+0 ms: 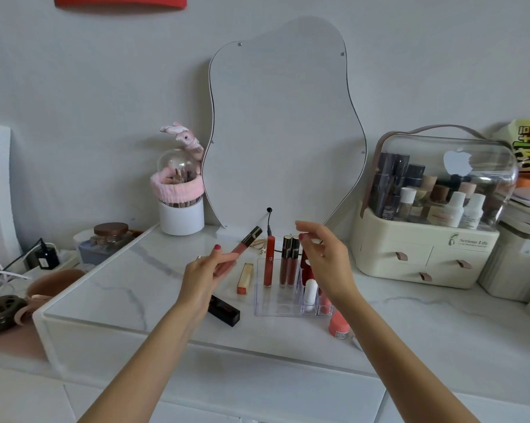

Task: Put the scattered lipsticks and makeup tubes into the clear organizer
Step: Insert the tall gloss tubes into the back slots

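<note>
Nearest, left hand (207, 271) pinches a pink lip gloss tube (245, 244) left of the clear organizer (265, 311); right hand (324, 257) hovers loosely open, empty. Careless insertion could topple the standing tubes.

Organizer (262, 300) sits mid desk (129, 288), w/ three tubes (283, 259) upright in its back row. Left of it lie a boxed lipstick (245, 278) and, nearer me, another (225, 309). Mirror (285, 123) behind; drawer case (425, 254) to the right.
</note>
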